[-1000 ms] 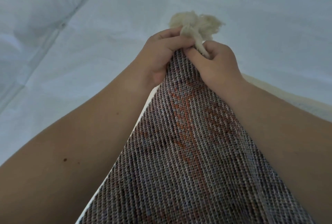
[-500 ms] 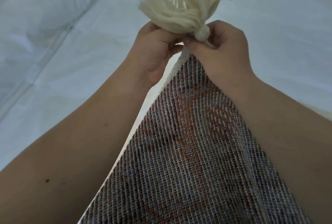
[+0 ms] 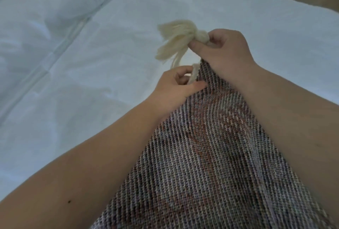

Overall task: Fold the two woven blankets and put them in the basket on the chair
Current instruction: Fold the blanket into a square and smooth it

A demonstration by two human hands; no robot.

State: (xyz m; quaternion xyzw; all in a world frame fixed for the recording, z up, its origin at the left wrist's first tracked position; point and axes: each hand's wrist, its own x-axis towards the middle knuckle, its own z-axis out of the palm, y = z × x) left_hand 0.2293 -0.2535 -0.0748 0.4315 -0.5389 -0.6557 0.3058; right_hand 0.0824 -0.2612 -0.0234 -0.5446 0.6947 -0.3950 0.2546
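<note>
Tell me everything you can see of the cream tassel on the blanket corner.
The tassel is a bundle of loose cream yarn strands, soft and woolly-looking, bound into a round knot at one end. It fans out leftward and downward from that knot, held in the air above the white bedding. The right hand pinches it at the knot, at the corner of the woven blanket. The left hand pinches a cream cord at the blanket's edge just below, not the tassel's strands.

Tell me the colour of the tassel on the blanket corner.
Cream, off-white yarn tassel, clearest in the head view.
</note>
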